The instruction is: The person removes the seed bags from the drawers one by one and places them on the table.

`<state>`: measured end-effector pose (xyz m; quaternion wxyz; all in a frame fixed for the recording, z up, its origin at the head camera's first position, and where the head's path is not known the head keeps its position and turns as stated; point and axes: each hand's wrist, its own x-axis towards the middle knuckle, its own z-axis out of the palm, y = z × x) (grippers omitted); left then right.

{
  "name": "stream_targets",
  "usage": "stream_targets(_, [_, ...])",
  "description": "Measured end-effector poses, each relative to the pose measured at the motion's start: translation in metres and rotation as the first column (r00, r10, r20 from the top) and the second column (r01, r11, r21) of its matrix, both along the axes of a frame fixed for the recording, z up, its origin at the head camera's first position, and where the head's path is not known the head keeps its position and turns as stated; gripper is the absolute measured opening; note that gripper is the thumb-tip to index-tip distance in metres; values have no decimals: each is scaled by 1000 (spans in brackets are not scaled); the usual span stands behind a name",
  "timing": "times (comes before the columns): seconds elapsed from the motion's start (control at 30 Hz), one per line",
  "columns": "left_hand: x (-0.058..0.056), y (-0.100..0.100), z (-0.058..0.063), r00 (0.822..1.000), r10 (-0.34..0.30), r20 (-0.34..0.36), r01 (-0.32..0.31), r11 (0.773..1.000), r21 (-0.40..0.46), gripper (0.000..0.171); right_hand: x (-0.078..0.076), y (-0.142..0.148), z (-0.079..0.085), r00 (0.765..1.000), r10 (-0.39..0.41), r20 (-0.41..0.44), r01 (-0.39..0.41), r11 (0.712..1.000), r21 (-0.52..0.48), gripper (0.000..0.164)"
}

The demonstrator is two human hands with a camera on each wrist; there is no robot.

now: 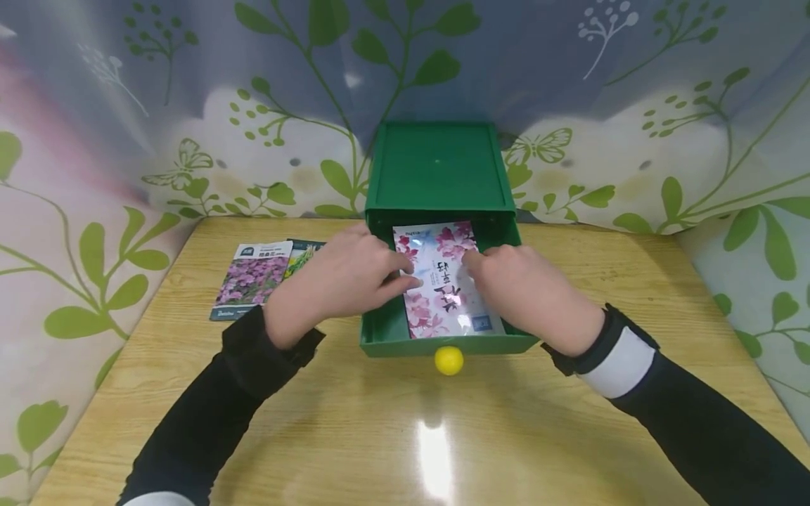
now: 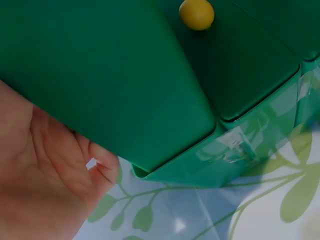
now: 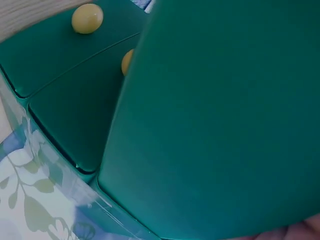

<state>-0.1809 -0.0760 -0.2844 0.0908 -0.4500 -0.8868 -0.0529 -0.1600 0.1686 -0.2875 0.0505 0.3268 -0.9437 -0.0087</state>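
Head view: the drawer (image 1: 392,348) holds a packet (image 1: 436,281), my left grip (image 1: 338,274) parted and empty, my right grip (image 1: 531,292) I can't tell.

Green drawer (image 1: 386,347), yellow knob (image 1: 448,360), pink-flowered packet (image 1: 436,281)

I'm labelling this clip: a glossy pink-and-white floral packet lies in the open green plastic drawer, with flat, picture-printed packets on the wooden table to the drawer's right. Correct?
The side is wrong: the head view shows the flat, picture-printed packets on the wooden table to the left of the green plastic drawer. The glossy floral packet is inside it.
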Motion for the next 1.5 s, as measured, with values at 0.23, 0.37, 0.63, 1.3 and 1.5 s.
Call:
stream_targets(0.23, [-2,-3,-1,970,72,234,-123,970,210,15,0,-1,2,999,-9,43,10,1000,-21,5])
stream_targets(0.37, [-1,-2,-3,935,93,341,-195,941,278,14,0,0,1,999,-8,39,9,999,-41,4])
stream_targets(0.63, [2,9,-2,867,182,463,-378,846,376,10,1,1,1,999,-11,53,16,994,-106,7])
stream_targets(1.3, [7,0,0,759,92,644,-564,588,580,9,-3,14,1,995,-33,94,74,877,-475,19])
stream_targets(1.5, [14,-6,-3,774,69,629,-529,617,583,11,4,22,3,989,-50,141,128,771,-624,14])
